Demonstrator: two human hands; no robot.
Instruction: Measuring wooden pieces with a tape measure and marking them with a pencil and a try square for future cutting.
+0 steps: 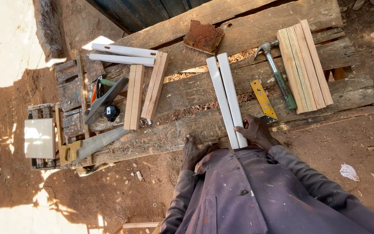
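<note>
Two white strips [227,99] lie side by side, touching, lengthwise across the plank surface [187,93], their near ends at its front edge; the right hand [256,131] curls over the near end of the right strip, fingers closed on it, while the left hand [194,151] rests flat, fingers bent, on the surface edge just beside them. Outward lie one yellow square [263,100], one hammer [278,74], a stack of four wooden slats [304,65], two more white strips [123,54], two separate wooden slats [144,92], one handsaw [89,145].
</note>
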